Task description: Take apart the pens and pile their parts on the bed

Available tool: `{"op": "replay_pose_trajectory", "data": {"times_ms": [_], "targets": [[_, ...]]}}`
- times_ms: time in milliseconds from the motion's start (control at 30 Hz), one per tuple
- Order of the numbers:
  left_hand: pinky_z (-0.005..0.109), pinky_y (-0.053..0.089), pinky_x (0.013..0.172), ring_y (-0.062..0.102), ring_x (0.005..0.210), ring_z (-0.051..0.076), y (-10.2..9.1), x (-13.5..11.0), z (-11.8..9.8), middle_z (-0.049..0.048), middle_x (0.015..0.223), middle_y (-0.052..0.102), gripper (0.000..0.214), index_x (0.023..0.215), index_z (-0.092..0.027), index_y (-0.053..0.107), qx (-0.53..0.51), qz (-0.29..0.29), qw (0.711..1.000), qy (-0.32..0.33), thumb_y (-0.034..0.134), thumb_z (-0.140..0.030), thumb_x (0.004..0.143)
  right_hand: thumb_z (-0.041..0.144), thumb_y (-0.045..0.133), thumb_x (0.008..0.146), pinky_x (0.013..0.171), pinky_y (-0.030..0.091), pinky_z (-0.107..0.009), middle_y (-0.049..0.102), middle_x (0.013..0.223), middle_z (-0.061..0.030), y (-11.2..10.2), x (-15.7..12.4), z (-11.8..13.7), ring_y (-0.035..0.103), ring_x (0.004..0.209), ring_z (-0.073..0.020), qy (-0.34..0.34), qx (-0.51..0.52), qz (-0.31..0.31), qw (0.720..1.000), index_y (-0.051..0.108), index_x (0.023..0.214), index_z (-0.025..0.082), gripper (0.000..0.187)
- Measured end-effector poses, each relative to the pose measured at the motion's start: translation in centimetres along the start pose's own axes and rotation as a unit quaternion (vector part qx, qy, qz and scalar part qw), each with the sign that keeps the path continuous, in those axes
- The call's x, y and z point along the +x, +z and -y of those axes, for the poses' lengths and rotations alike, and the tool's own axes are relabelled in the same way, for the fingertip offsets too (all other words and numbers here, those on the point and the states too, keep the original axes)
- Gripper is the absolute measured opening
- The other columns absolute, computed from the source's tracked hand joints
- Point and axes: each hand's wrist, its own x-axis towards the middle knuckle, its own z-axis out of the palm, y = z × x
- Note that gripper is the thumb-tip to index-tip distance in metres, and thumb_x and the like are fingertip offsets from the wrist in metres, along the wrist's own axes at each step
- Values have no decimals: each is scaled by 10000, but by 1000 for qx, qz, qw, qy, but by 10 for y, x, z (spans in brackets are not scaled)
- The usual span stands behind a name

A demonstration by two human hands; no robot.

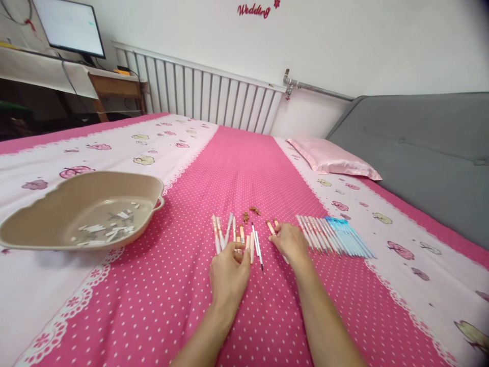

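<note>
Both of my hands rest on a pink dotted bedspread (244,168). My left hand (228,272) has its fingers curled around small pink pen parts (237,232) lying in a loose group. My right hand (291,242) is closed in a pinch on a short pink piece (271,227) just to the right of that group. Two thin black refills (258,246) lie between the hands. Small brown bits (250,213) sit just beyond the group.
A row of assembled pens with blue ends (336,235) lies right of my right hand. A beige basin (82,211) with white scraps stands at the left. A pink pillow (330,157), grey headboard (424,153), radiator (206,94) and monitor (69,25) are further off.
</note>
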Motion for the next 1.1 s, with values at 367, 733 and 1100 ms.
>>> {"op": "replay_pose_trajectory", "data": {"times_ms": [367,733,1100], "targets": [[242,357,522,529,513,151,0,-3,-7,25,644,640,318,838,-190,652,-75,4,996,49,593,-451,666,287,663,658,561,438,-247,634,682,-27,-9,-2,8,569,583,-122,-86,443,152,879,671,773,173,162],[217,344,490,511,504,130,3,-1,0,8,602,616,258,796,-195,643,-99,8,994,45,558,-425,714,317,762,565,452,359,-150,566,569,20,-11,-12,27,466,473,-30,-54,587,206,781,660,683,125,248],[172,324,387,444,354,64,0,1,-13,-19,480,540,380,777,-128,590,-407,208,881,-118,483,-492,749,323,711,638,341,227,-125,641,807,-25,-19,-12,23,358,437,4,-68,650,256,713,701,798,172,220]]}}
